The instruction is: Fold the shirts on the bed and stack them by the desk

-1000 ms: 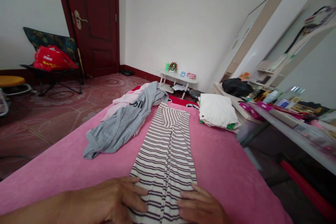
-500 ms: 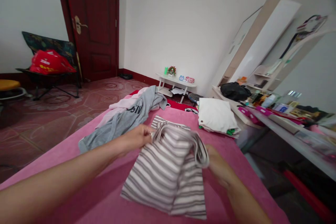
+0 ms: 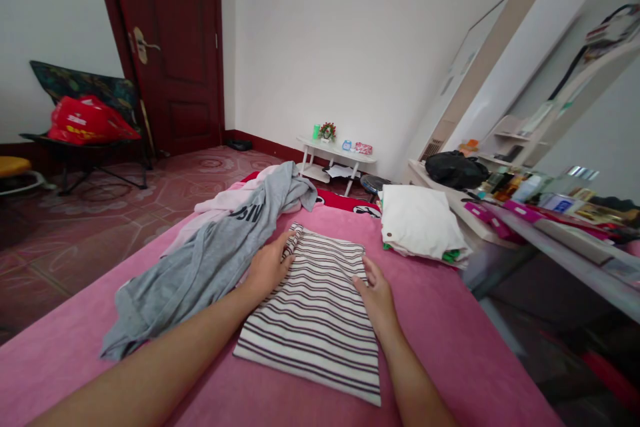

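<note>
"Head view: what could have gone wrong?"
"Uneven pulling by my left hand (image 3: 269,267) and right hand (image 3: 379,297) could have skewed the white, dark-striped, rectangular cloth garment (image 3: 317,313)."
"Their grip?"
"Curved at its opposite sides; I couldn't tell how tight."
"Its look?"
"It lay flat, lightly rippled, on the plush pink bed cover (image 3: 450,347)."

Support: bed with a pink cover (image 3: 470,347). Directly on it: striped garment (image 3: 320,307), folded flat to a near-rectangle, mid-bed, a short edge facing the viewer; grey garment (image 3: 195,280) with dark lettering, laid loosely lengthwise on the left side, partly over a pale pink garment (image 3: 220,203); folded stack of clothes (image 3: 420,217), white piece uppermost, at the far right corner. Red fabric (image 3: 337,201) shows at the far end; layering there unclear.
</note>
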### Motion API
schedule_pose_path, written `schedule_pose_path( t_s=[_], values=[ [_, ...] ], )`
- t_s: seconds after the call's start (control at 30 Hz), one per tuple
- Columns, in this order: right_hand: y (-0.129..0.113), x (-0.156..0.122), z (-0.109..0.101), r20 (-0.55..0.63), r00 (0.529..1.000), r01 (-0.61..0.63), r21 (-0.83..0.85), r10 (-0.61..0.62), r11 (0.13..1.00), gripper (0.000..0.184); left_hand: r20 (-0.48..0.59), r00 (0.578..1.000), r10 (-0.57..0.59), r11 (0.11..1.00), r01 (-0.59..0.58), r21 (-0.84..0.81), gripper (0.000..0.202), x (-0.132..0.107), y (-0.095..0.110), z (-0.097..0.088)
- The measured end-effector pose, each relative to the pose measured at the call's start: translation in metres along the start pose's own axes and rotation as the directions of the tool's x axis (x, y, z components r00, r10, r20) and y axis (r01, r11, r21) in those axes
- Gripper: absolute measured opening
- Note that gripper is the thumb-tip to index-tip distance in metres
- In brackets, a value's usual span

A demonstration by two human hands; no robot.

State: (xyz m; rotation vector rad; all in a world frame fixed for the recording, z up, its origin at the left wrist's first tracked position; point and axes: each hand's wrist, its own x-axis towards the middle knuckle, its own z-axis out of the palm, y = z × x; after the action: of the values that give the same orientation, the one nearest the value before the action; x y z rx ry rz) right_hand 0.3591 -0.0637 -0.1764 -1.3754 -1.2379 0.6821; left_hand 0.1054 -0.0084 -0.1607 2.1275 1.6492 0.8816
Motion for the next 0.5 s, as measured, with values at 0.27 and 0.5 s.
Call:
schedule_pose_path(
  t_s=[0.27, 0.5],
  values=[
    [-0.004, 0.007, -0.005, -0.043, 0.97, 0.213, -0.34, -0.241, 0.916, 0.04, -0.161, 0.964, 0.214, 0.968, -0.231, -0.1, 0.034, 0.015, -0.003, -0.001],
    [-0.006, 0.028, 0.004, -0.107, 0.985, -0.146, -0.111, 0.135, 0.983, 0.062, -0.084, 0.996, 0.013, 0.997, -0.02, -0.08, 0.072, 0.019, -0.005, 0.011]
  ],
)
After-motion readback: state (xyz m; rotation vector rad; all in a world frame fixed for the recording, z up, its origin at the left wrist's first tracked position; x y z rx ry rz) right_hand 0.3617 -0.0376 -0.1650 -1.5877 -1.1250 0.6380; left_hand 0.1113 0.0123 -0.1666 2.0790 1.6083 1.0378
